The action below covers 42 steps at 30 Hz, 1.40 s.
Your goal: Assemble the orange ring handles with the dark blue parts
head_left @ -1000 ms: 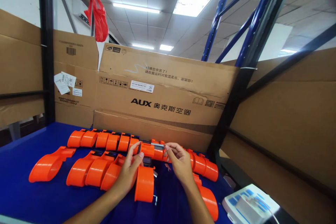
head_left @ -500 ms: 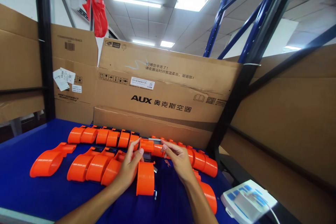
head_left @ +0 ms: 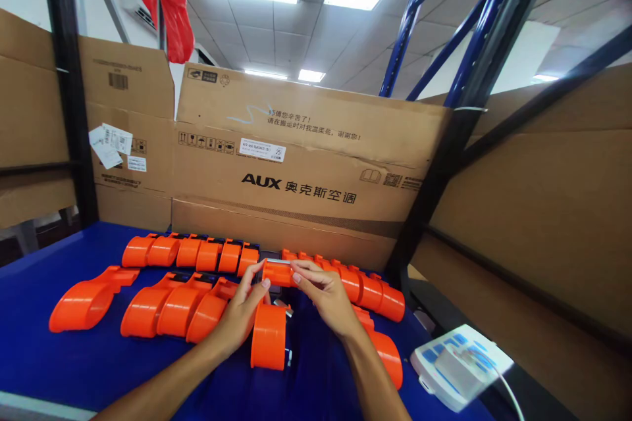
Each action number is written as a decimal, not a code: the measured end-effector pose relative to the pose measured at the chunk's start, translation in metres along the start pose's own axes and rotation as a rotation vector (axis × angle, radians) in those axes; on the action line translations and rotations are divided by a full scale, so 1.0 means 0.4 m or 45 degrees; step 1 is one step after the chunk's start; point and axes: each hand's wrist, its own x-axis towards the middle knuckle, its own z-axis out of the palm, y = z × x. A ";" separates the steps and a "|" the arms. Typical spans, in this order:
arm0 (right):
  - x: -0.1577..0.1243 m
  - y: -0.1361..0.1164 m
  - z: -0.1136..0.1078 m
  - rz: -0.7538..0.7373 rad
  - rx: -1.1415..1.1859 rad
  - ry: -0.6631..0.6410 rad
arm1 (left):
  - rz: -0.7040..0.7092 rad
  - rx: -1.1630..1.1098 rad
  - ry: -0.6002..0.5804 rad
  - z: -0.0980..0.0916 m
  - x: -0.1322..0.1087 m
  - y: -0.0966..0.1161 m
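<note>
We pinch one orange part [head_left: 278, 275] between our left hand [head_left: 241, 310] and right hand [head_left: 326, 296] above the counter [head_left: 49, 365], and count six orange loops [head_left: 209, 255] back left, one white power strip [head_left: 429, 368] right.

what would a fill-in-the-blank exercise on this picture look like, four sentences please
The left hand and the right hand hold a part that is mostly ____.
The tabletop is ____.
The power strip is nearer the ____ hand.
The large black Latin letters on the cardboard spell ____.

Missing words: orange; blue; right; AUX
</note>
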 end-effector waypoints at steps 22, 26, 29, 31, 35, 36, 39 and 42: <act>-0.042 -0.021 0.049 -0.017 -1.123 -0.606 | 0.034 -0.326 0.228 -0.021 0.015 0.001; -0.038 -0.026 0.060 0.095 -1.261 -0.771 | 0.061 -0.340 0.223 -0.024 0.019 -0.003; -0.037 -0.029 0.065 0.116 -1.303 -0.815 | 0.066 -0.347 0.212 -0.026 0.020 -0.009; -0.038 -0.030 0.061 0.110 -1.296 -0.809 | 0.066 -0.346 0.213 -0.028 0.020 -0.012; -0.033 -0.034 0.035 0.075 -1.256 -0.714 | 0.067 -0.326 0.199 -0.028 0.017 -0.011; -0.031 -0.035 0.026 0.064 -1.248 -0.678 | 0.069 -0.321 0.196 -0.028 0.017 -0.009; -0.026 -0.038 0.004 0.047 -1.225 -0.559 | 0.080 -0.310 0.201 -0.029 0.015 -0.006; -0.024 -0.034 -0.008 0.059 -1.177 -0.423 | 0.081 -0.285 0.198 -0.032 0.016 -0.006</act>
